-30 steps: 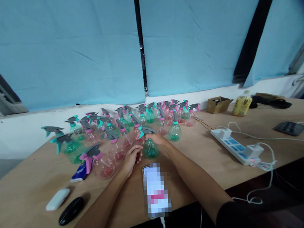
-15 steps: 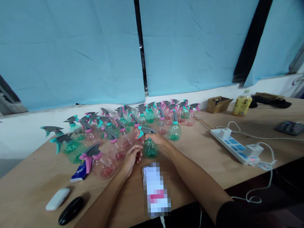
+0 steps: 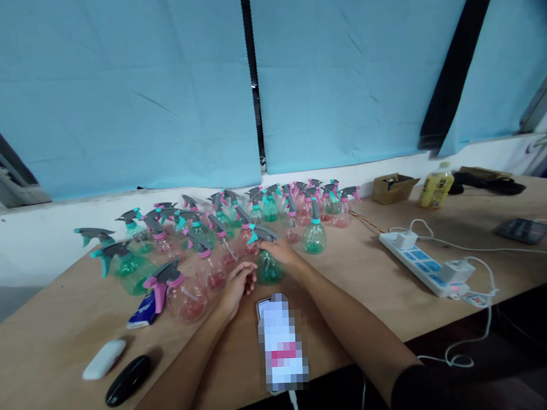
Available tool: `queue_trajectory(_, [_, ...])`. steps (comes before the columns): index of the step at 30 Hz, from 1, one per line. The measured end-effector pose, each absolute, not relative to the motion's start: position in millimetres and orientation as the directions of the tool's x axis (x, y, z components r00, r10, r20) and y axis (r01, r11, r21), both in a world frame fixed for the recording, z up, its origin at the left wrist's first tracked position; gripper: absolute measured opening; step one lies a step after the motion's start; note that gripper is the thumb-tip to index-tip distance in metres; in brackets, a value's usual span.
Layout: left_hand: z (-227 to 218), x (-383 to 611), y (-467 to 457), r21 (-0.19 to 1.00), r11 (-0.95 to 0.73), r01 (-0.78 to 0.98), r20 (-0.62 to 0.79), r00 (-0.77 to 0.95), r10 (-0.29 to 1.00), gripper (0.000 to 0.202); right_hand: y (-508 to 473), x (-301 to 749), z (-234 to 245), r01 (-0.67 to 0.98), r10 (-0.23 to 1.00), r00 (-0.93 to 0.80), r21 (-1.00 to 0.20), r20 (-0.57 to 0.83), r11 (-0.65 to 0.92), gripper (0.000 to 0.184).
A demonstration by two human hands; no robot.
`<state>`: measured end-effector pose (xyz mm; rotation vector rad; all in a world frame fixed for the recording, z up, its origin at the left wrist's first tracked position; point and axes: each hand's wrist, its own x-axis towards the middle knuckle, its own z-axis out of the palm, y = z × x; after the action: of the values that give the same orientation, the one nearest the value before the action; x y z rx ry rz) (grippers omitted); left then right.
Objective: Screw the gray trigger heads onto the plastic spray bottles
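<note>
A green-tinted spray bottle with a grey and turquoise trigger head stands upright in front of me. My right hand is wrapped round its neck, just under the head. Just left of that bottle, my left hand rests by the table with its fingers curled in, and nothing shows in them. A pink spray bottle is close behind the left hand. Another green spray bottle stands beyond my right wrist. Nearer to me, between my forearms, lies a phone with a cable plugged in.
Several pink and green spray bottles crowd the table's left and back. At left lie a blue packet, a white case and a black case. A power strip, small carton and yellow drink bottle are at right.
The trigger head under my right hand has shifted very slightly left and down. Otherwise both hands and the bottles look almost the same.
</note>
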<state>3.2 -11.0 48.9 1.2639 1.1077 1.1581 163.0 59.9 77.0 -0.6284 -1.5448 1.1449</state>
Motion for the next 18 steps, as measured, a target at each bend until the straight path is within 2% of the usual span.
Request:
queue_trajectory(3, [48.8, 2.9, -11.0, 1.0, -0.027, -0.012, 0.028, 0.11, 0.994, 0.028, 65.5, 161.0, 69.2, 0.005, 0.864, -0.045, -0.864, 0.502, 0.503, 0.02])
queue_trajectory(6, [48.1, 2.3, -10.5, 1.0, -0.03, -0.005, 0.03, 0.112, 0.993, 0.027, 68.2, 162.6, 63.7, 0.196, 0.798, 0.129, -0.804, 0.588, 0.561, 0.026])
queue_trajectory(13, [47.0, 2.0, -10.3, 1.0, -0.02, -0.015, 0.022, 0.109, 0.994, 0.027, 77.6, 173.5, 45.9, 0.552, 0.617, 0.189, -0.602, 0.764, 0.577, 0.059])
queue_trajectory(18, [48.5, 2.7, -11.7, 1.0, -0.022, -0.001, 0.022, 0.115, 0.993, 0.028, 86.9, 176.3, 31.5, 0.726, 0.667, 0.15, -0.539, 0.73, 0.428, 0.067])
